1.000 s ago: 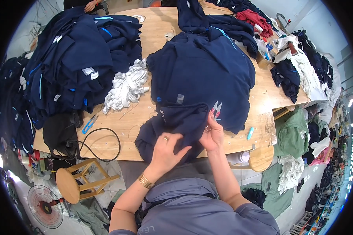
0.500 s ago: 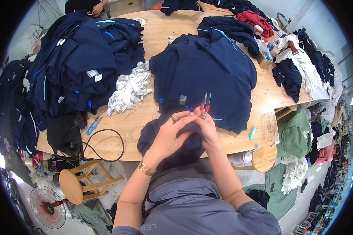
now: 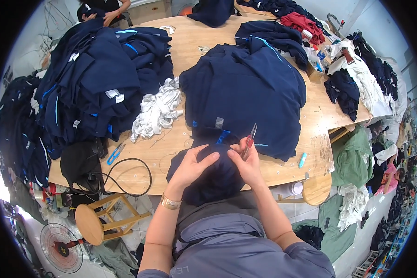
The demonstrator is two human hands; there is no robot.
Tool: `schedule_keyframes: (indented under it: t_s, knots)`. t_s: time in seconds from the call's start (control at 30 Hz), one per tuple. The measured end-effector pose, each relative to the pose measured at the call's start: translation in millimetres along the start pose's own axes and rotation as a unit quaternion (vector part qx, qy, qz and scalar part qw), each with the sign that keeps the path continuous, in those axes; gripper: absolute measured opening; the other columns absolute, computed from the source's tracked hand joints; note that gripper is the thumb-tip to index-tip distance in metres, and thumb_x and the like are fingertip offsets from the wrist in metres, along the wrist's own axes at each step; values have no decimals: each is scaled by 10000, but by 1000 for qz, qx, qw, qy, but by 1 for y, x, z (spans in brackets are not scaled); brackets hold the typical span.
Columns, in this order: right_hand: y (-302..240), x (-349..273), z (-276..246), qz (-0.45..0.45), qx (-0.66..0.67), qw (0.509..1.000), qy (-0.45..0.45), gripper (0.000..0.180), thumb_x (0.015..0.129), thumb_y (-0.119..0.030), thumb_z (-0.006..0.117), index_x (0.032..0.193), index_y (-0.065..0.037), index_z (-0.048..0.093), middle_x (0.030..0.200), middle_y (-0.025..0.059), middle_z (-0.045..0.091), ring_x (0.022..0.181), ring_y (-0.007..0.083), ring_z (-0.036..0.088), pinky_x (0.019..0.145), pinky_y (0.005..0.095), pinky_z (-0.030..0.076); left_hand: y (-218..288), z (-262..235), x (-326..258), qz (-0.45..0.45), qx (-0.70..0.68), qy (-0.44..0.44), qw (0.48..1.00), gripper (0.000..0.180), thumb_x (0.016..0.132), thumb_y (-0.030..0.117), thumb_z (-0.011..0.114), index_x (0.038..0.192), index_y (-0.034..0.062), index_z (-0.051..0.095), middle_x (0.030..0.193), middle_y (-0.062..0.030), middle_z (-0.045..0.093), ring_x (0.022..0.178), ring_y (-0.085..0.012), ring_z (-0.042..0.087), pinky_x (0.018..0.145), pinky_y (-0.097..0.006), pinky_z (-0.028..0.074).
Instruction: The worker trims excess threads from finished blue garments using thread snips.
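My left hand (image 3: pixel 192 166) pinches navy cloth (image 3: pixel 220 178), my right hand (image 3: pixel 248 164) cloth and snips (image 3: pixel 251 139), garments (image 3: pixel 245 92) crowding beyond, open tabletop (image 3: pixel 317 123) and its edge rightward.

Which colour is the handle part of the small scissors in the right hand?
The scissors' handle part is red; the head view shows it best.

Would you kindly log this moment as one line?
left hand: on navy cloth | right hand: on cloth, holding red-handled snips | on table: white strips, blue snips
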State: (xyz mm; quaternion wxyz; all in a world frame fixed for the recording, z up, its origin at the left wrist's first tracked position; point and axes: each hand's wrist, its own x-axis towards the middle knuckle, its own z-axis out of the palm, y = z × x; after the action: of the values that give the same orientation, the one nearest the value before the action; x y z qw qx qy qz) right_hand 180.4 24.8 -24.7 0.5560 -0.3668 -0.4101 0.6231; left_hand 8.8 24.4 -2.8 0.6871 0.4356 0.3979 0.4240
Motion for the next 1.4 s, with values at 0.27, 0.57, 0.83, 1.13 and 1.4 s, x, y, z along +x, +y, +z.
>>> schedule_keyframes:
  t_s: [0.27, 0.57, 0.83, 1.13, 1.4]
  knots:
    - [0, 5, 3, -31, -31, 999, -8, 304, 830, 27, 606, 850, -91, 326, 883, 53, 533, 872, 97, 513, 770, 209, 406, -7, -7, -1, 32, 87, 0, 996, 174, 822, 117, 660, 936, -8, 616, 829, 23, 615, 742, -30, 532, 687, -185, 449]
    - [-22, 5, 10, -168, -333, 927, -42, 288, 818, 45, 583, 840, -49, 311, 863, 85, 534, 726, 124, 495, 655, 253, 427, 5, 3, -6, 49, 178, 16, 983, 175, 760, 125, 685, 821, -12, 597, 707, 0, 586, 666, -47, 488, 608, -230, 425]
    - [-32, 7, 0, -144, -16, 989, -6, 282, 836, 63, 563, 845, -89, 326, 864, 65, 526, 798, 116, 510, 747, 247, 423, 9, 3, -8, 60, 192, 38, 979, 180, 752, 112, 682, 850, -16, 601, 743, -23, 610, 698, -56, 531, 652, -220, 442]
    - [-25, 3, 15, -114, -202, 972, -31, 330, 798, 42, 614, 813, -83, 309, 859, 82, 537, 777, 108, 484, 727, 226, 397, 11, 8, -5, 76, 233, 19, 969, 175, 739, 74, 701, 863, 10, 595, 729, 34, 580, 679, -16, 506, 623, -176, 434]
    - [-36, 1, -14, -85, -123, 989, -17, 201, 877, -92, 566, 837, -71, 370, 760, 19, 492, 684, 79, 455, 619, 225, 392, -4, -9, -5, 39, 167, 50, 984, 250, 736, 121, 687, 908, -43, 613, 800, -45, 639, 750, -85, 565, 697, -238, 462]
